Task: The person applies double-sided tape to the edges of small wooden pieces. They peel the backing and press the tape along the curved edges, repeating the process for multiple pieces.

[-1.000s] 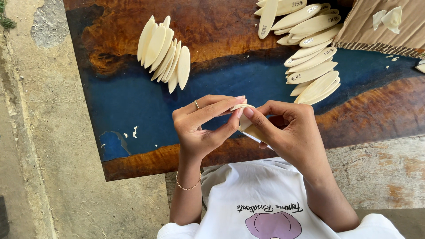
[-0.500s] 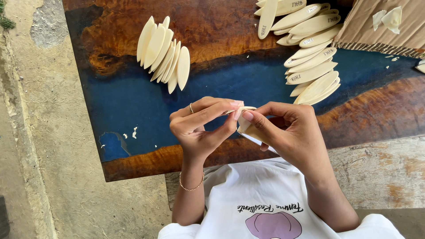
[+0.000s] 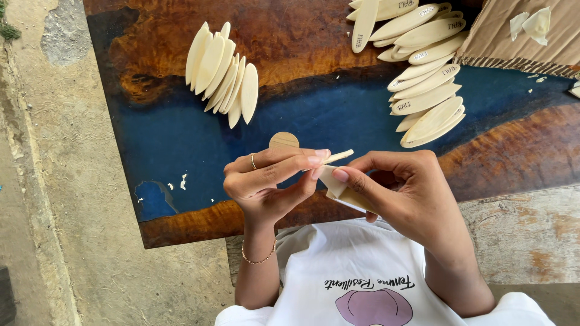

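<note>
- The left hand point(image 3: 266, 181) pinches a thin, pale wooden piece point(image 3: 284, 141) between thumb and forefinger; its rounded end sticks up above the knuckles and its narrow edge pokes out past the fingertips, towards the other hand.
- The right hand point(image 3: 399, 190) is closed on a folded scrap of sandpaper point(image 3: 338, 188) (tan on one face, pale on the other), with the thumb pressing it just below the wooden piece's edge.
- Both hands are held close together above the near edge of the counter point(image 3: 181, 139), a slab of brown wood with a blue resin band running through it.
- On the counter, to the left, a fanned row of plain oval wooden blanks point(image 3: 223, 72) stands overlapping.
- At the upper right lies a looser heap of lettered oval pieces point(image 3: 426, 66), well apart from the hands.
- A sheet of corrugated cardboard point(image 3: 519, 42) rests at the far right corner, with pale scraps on it.
</note>
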